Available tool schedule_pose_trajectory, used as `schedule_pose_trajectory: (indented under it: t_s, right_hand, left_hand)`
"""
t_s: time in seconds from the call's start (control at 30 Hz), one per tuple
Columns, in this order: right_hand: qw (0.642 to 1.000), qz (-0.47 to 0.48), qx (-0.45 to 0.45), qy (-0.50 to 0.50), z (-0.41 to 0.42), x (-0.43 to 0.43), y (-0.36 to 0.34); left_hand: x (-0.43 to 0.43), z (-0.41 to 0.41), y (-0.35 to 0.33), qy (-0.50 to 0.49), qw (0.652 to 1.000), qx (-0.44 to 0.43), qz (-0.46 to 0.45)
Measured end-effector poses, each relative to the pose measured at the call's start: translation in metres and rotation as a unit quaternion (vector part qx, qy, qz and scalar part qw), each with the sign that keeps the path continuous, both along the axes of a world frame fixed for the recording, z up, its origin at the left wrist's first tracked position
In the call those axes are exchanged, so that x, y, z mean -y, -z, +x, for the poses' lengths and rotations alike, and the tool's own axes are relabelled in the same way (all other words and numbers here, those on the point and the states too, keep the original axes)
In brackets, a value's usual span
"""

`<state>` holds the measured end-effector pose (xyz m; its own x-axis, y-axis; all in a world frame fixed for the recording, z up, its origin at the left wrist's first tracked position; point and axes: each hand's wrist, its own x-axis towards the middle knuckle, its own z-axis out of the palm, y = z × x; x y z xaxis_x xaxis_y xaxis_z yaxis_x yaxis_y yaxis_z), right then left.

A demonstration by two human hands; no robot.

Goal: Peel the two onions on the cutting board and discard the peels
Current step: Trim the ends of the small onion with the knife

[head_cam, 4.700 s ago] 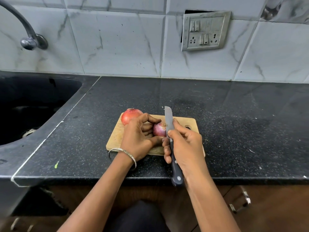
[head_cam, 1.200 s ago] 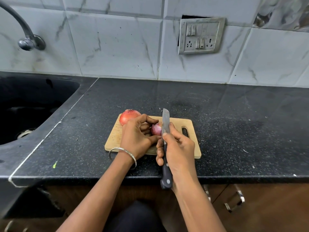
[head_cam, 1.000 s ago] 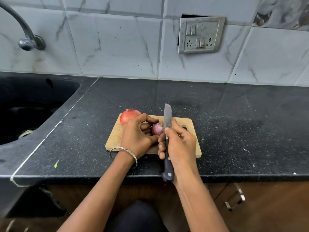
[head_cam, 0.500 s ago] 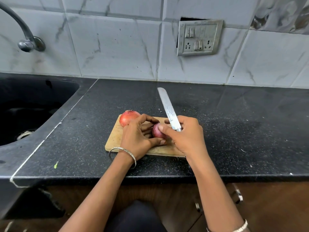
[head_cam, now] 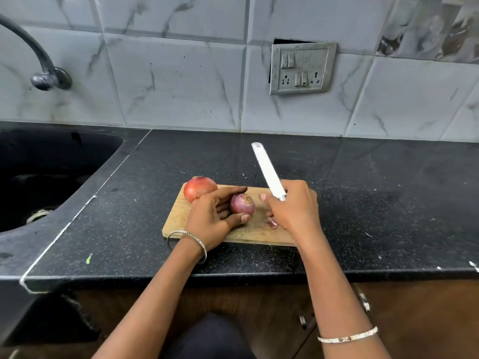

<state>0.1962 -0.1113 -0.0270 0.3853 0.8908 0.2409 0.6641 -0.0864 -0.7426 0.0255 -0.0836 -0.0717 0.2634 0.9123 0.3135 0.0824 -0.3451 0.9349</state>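
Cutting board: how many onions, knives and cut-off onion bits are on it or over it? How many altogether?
Onions: 2 (orange-red onion, purple onion)
Knives: 1 (knife, held above the board)
Cut-off onion bits: 1 (cut-off bit)
Total: 4

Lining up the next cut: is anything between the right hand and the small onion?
Nothing visible does. Only bare cutting board lies between the right hand, gripping the knife, and the small onion in the left hand. A cut scrap sits by that hand, off the line.
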Motion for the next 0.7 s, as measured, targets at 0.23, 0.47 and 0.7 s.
schedule_pose_trajectory:
  t_s: [0.23, 0.47, 0.7]
  right_hand:
    - [0.990, 0.036, -0.093, -0.096, -0.018, 0.007, -0.001]
    - [0.998, 0.007, -0.066, -0.012, -0.018, -0.017, 0.022]
    - [0.991, 0.022, -0.131, -0.009, -0.012, -0.005, 0.012]
  left_hand:
    - [0.001, -0.003, 0.001, 0.005, 0.999, 0.035, -0.017]
    - [0.002, -0.002, -0.001, -0.009, 1.000, -0.003, 0.017]
    - [0.001, -0.002, 0.002, -0.039, 0.996, -0.042, 0.070]
